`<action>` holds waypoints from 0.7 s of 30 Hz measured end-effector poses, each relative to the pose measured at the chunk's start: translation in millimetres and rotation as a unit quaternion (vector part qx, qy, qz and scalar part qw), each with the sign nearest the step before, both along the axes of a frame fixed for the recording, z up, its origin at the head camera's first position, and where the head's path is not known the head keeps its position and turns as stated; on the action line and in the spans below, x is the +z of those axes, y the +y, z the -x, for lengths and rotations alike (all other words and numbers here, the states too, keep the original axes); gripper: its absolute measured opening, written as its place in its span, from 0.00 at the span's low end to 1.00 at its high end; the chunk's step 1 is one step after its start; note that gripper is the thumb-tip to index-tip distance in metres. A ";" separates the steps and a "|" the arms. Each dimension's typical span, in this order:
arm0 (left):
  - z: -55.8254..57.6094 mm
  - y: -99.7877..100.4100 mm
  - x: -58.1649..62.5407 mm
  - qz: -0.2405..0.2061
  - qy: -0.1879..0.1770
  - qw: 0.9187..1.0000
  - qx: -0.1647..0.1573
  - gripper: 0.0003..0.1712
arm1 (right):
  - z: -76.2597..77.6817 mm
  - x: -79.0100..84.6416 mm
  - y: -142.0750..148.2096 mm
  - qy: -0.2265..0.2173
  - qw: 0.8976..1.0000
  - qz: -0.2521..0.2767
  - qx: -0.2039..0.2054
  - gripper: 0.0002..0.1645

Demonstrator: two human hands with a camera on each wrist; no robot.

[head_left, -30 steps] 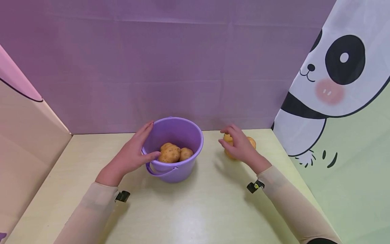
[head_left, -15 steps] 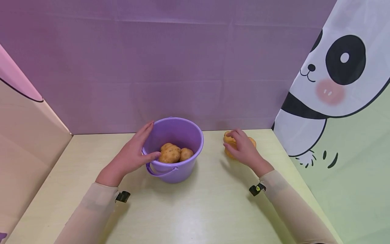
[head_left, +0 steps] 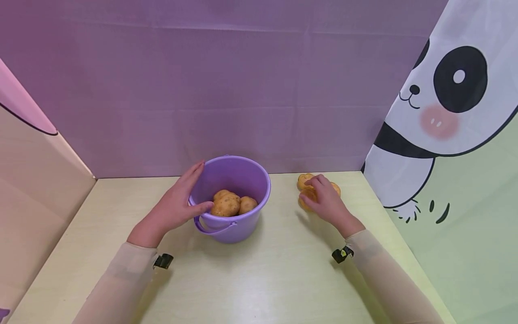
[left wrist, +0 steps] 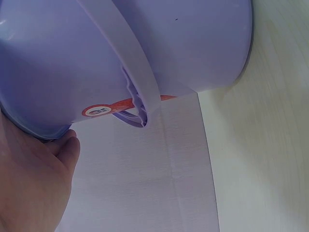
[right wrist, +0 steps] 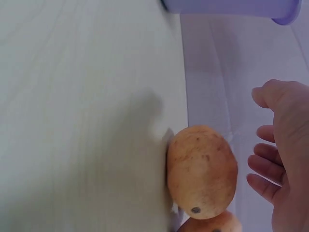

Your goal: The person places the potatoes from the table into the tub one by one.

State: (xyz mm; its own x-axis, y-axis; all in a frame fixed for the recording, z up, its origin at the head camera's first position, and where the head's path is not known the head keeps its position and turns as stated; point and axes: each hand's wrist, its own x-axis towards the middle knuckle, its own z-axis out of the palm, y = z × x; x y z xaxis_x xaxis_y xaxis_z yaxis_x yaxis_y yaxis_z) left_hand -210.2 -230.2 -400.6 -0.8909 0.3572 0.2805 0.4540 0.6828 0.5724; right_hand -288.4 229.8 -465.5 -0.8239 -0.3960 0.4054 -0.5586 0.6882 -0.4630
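A purple bucket [head_left: 242, 230] stands upright on the table, holding several potatoes [head_left: 225, 205]. My left hand [head_left: 173, 208] rests against its left side at the rim, fingers straight and thumb stretched across the near edge. In the left wrist view, fingertips [left wrist: 70, 150] show right at the bucket's rim. Over on the right, my right hand [head_left: 328, 204] hovers above a small group of potatoes [head_left: 304, 180], fingers loosely bent and parted from the thumb. The right wrist view shows a gap between those fingers and the nearest potato [right wrist: 203, 171]; the hand partly hides the group in the head view.
The bucket's handle [head_left: 214, 232] hangs down at the front. Behind the pale wooden table [head_left: 251, 288] rises a purple cloth backdrop [head_left: 243, 90]. A panda-printed panel [head_left: 457, 130] borders the right side, and a beige panel [head_left: 36, 193] the left.
My right hand has shifted slightly right and toward me, lower over the potatoes, uncovering more of the far one. The left hand and bucket have stayed in place.
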 end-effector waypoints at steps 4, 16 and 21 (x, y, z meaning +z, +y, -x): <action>-0.4 -0.4 0.6 0.002 -0.004 1.000 0.000 0.63 | -1.3 -2.1 1.3 0.003 1.000 -0.016 -0.003 0.25; 0.5 -0.4 0.3 0.004 0.000 1.000 -0.002 0.62 | -4.2 -6.4 1.2 0.030 0.998 -0.052 0.004 0.25; 1.1 -0.1 -0.5 0.003 0.005 1.000 -0.001 0.63 | -2.5 -8.8 1.7 0.032 0.997 -0.071 0.001 0.26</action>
State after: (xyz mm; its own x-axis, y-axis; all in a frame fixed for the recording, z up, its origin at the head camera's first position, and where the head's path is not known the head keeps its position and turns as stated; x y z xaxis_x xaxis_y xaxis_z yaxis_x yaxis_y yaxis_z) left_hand -211.3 -230.3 -401.1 -0.8874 0.3609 0.2867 0.4609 0.6847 0.5645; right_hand -285.9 231.6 -474.3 -0.7971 -0.4543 0.3977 -0.5853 0.7433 -0.3240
